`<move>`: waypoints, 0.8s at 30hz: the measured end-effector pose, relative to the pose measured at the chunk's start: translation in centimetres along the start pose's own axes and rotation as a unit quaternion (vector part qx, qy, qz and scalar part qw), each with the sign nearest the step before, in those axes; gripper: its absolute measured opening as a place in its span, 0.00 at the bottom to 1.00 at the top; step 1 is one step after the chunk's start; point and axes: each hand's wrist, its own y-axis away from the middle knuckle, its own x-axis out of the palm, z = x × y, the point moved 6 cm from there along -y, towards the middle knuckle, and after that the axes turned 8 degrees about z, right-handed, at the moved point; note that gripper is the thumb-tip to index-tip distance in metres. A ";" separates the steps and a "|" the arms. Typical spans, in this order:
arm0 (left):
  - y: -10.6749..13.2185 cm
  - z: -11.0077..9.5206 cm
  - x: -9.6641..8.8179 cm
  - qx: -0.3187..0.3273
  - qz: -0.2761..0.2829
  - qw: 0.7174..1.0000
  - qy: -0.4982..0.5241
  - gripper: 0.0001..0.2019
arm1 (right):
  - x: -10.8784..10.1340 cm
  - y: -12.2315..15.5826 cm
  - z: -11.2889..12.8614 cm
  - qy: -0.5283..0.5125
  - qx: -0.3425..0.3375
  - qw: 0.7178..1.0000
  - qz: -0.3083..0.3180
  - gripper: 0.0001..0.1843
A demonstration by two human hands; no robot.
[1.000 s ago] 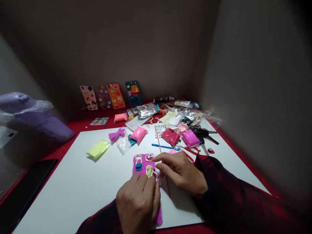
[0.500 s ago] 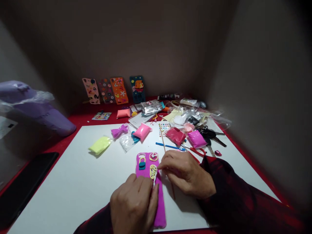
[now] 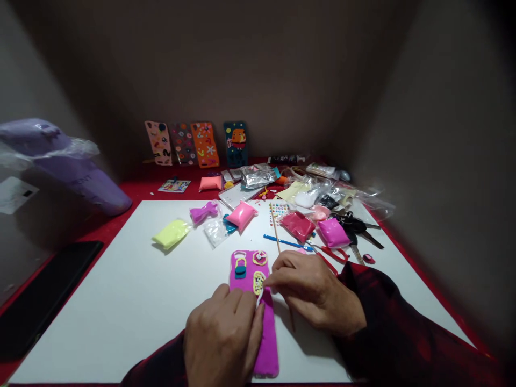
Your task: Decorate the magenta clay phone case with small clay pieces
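Now that oval motif [image 3: 258, 282] has been uncovered, white strand [image 3: 260, 297], pinched in L hand [image 3: 223, 329], is brought to its R edge: outlining prob. under way. Magenta case [image 3: 266, 346] laid flat on white board [image 3: 121, 306]; grip of R hand [image 3: 316, 293] can't be told.

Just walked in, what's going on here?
A person's left hand rests over a bright purple rectangular phone case decorated with small raised shapes. A thin white clay-like strip runs from beside the left thumb toward a yellow-rimmed oval decoration, close to the right hand. A slender wooden stick passes under the right hand; whether it's held is hidden. The case lies on a white rectangular board.
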 end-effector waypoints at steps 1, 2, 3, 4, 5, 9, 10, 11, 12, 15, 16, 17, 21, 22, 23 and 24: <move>0.0 0.0 0.0 0.001 0.002 1.000 0.003 0.12 | 0.0 0.0 0.0 0.002 0.001 1.000 0.003 0.17; 0.1 0.0 0.0 0.002 0.002 1.000 0.005 0.12 | 0.0 0.0 0.0 0.005 0.002 1.000 0.005 0.17; 0.1 0.1 0.0 0.002 0.002 1.000 0.007 0.12 | 0.1 0.0 0.0 0.009 0.002 1.000 0.007 0.17; 0.1 0.1 0.0 0.003 0.001 1.000 0.009 0.12 | 0.1 0.0 0.0 0.011 0.003 1.000 0.008 0.17; 0.1 0.1 -0.1 0.004 -0.001 1.000 0.009 0.12 | 0.2 0.0 0.0 0.013 0.004 1.000 0.011 0.17; 0.1 0.1 -0.1 0.007 0.000 1.000 0.015 0.12 | 0.3 0.1 -0.1 0.014 0.007 1.000 0.014 0.18; 0.1 0.1 -0.1 0.007 -0.001 1.000 0.014 0.12 | 0.3 0.1 -0.1 0.013 0.007 1.000 0.015 0.18; 0.1 0.1 0.0 0.006 -0.001 1.000 0.012 0.12 | 0.3 0.1 -0.1 0.012 0.006 1.000 0.015 0.18; 0.1 0.1 0.0 0.007 -0.004 1.000 0.009 0.12 | 0.2 0.1 -0.1 0.011 0.006 1.000 0.015 0.18; 0.2 0.2 0.1 0.009 -0.009 1.000 0.003 0.12 | 0.2 0.0 -0.1 0.007 0.002 1.000 0.015 0.18; 0.2 0.2 0.1 0.011 -0.009 1.000 0.002 0.12 | 0.1 0.0 0.0 0.008 0.000 1.000 0.014 0.18; 0.2 0.2 0.1 0.012 -0.010 1.000 0.001 0.12 | 0.1 0.0 0.0 0.010 -0.001 1.000 0.016 0.19; 0.3 0.4 -0.1 0.010 -0.009 1.000 0.002 0.12 | 0.3 0.0 0.1 0.022 -0.005 0.999 0.027 0.19; 0.3 0.4 -0.1 0.007 -0.010 1.000 0.003 0.12 | 0.4 0.1 0.1 0.023 -0.004 0.999 0.028 0.19; 0.3 0.5 -0.1 0.006 -0.009 1.000 0.004 0.12 | 0.4 0.1 0.1 0.023 -0.004 0.999 0.028 0.19; 0.4 0.5 -0.2 0.005 -0.009 1.000 0.005 0.12 | 0.4 0.1 0.1 0.022 -0.003 0.999 0.027 0.18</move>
